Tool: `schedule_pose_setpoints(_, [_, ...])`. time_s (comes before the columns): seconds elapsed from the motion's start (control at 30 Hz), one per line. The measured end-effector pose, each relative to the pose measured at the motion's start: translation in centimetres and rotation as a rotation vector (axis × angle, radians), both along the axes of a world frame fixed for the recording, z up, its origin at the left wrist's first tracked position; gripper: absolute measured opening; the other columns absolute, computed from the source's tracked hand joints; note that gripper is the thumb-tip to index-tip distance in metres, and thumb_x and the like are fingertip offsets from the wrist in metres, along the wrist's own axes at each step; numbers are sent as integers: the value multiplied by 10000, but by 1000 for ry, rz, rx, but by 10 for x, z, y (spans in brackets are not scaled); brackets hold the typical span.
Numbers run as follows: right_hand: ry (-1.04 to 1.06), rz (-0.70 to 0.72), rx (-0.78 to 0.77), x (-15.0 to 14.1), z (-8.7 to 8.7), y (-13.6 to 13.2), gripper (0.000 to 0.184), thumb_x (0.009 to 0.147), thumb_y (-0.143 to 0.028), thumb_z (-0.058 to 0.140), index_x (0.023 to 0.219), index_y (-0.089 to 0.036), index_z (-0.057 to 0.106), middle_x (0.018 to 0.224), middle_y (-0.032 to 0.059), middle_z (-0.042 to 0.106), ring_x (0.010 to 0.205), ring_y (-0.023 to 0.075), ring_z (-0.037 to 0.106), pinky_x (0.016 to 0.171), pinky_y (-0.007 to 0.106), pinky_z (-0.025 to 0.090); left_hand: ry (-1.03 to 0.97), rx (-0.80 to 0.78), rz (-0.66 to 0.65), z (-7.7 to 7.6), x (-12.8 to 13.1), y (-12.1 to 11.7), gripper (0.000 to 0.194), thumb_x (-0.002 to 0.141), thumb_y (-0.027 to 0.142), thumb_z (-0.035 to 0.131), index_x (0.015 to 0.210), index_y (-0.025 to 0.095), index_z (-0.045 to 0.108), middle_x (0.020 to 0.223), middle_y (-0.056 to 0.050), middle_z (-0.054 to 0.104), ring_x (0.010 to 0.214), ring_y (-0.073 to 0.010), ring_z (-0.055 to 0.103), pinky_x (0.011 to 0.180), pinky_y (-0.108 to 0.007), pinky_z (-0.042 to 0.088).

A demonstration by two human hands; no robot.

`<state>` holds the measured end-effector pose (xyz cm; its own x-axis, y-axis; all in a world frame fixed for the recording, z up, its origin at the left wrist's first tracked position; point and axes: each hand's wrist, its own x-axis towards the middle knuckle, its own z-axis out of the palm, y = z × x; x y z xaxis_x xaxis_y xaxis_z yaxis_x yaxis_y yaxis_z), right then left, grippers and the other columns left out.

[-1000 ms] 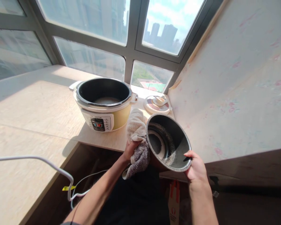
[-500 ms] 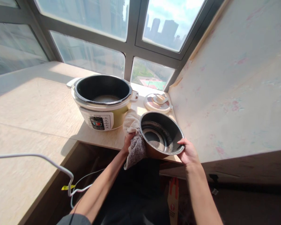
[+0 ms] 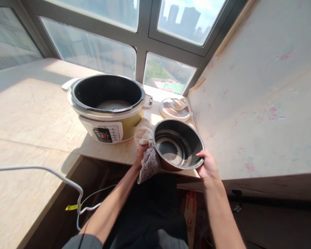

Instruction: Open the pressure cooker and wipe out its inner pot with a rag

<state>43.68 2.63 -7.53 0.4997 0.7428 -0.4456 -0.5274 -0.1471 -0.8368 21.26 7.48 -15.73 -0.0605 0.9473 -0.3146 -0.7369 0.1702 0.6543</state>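
Holding: right hand (image 3: 208, 166) is gripping the near rim of the inner pot (image 3: 178, 143), fingers curled shut over the edge, likely steadying it.
Wiping: left hand (image 3: 141, 155) is closing around a towel (image 3: 148, 152), pressing it against the pot's left outer wall; the bracing grip opposite looks meant to keep the pot from sliding.
Pot place: inner pot is sitting upright at the near counter edge, just right of and nearer than the rice cooker (image 3: 107, 105), mouth up, pale residue showing on its dark inside.
Cooker: standing open and hollow on the counter (image 3: 36, 114), control panel facing the person.
Lid: round lid (image 3: 175, 109) is lying flat right of the cooker, behind the pot, near the window.
Cable: white cord (image 3: 54, 178) is running well left of the cooker, trailing off the counter edge.
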Motion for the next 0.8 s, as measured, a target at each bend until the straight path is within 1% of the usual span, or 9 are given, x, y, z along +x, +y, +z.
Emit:
schedule_pose_setpoints(0.07, [-27, -19, 12, 1, -6, 0, 347, 461, -74, 611, 785, -187, 559, 775, 1, 669, 608, 132, 599, 528, 210, 560, -5, -1, 11, -5, 1, 2, 388, 529, 453, 853, 810, 230, 702, 903, -42, 761, 1156, -355, 684, 1056, -444, 530])
schedule_pose_setpoints(0.13, [-51, -32, 37, 0, -12, -1, 352, 474, -98, 619, 805, -195, 553, 790, -2, 677, 629, 143, 615, 548, 226, 570, -9, 4, -9, -9, 1, 5, 412, 529, 491, 869, 798, 233, 695, 915, -54, 758, 1135, -358, 688, 1052, -450, 532])
schedule_pose_setpoints(0.2, [-56, -47, 61, 0, -15, -1, 359, 474, -105, 626, 810, -199, 543, 793, -9, 676, 639, 144, 617, 558, 228, 569, -4, 9, -28, -14, 2, 7, 444, 521, 529, 881, 789, 235, 683, 887, -59, 743, 1108, -360, 689, 1038, -454, 537])
schedule_pose_setpoints(0.33, [-28, -118, 24, -7, -13, -1, 341, 473, -96, 619, 787, -195, 533, 762, -16, 662, 643, 137, 611, 550, 210, 551, 19, 29, -21, -16, 7, 6, 486, 529, 608, 851, 793, 246, 661, 815, -68, 699, 1102, -377, 672, 987, -480, 546])
schedule_pose_setpoints(0.43, [-5, -181, 6, -14, -9, -1, 357, 467, -84, 606, 799, -193, 538, 754, -24, 656, 658, 129, 614, 568, 193, 550, 31, 7, 42, -11, 17, -7, 475, 574, 645, 818, 790, 253, 659, 787, -71, 679, 1043, -378, 670, 939, -503, 554])
schedule_pose_setpoints(0.5, [-7, -196, 28, -19, -9, -3, 375, 466, -91, 604, 816, -202, 526, 769, -37, 652, 677, 132, 625, 590, 200, 565, 23, -13, 99, -6, 25, -18, 468, 588, 640, 832, 807, 257, 676, 823, -65, 696, 1013, -362, 673, 938, -491, 553])
schedule_pose_setpoints(0.6, [-43, -188, 58, -25, -12, -7, 383, 488, -126, 618, 840, -216, 498, 783, -52, 645, 702, 143, 645, 618, 223, 583, -2, -57, 145, 0, 36, -35, 502, 534, 646, 881, 819, 273, 702, 877, -55, 726, 1015, -363, 681, 946, -477, 549])
schedule_pose_setpoints(0.7, [-57, -187, 65, -32, -14, -12, 404, 526, -152, 651, 890, -229, 495, 774, -62, 633, 691, 145, 643, 634, 245, 595, 3, -103, 158, 3, 44, -48, 525, 494, 682, 881, 787, 288, 695, 885, -60, 742, 1083, -403, 674, 953, -502, 548])
schedule_pose_setpoints(0.8, [-12, -222, 38, -40, -13, -15, 440, 543, -159, 691, 938, -240, 514, 781, -63, 636, 679, 140, 633, 640, 249, 600, 45, -108, 185, 3, 46, -55, 526, 494, 697, 873, 770, 290, 688, 972, -69, 765, 1206, -426, 644, 1017, -513, 530])
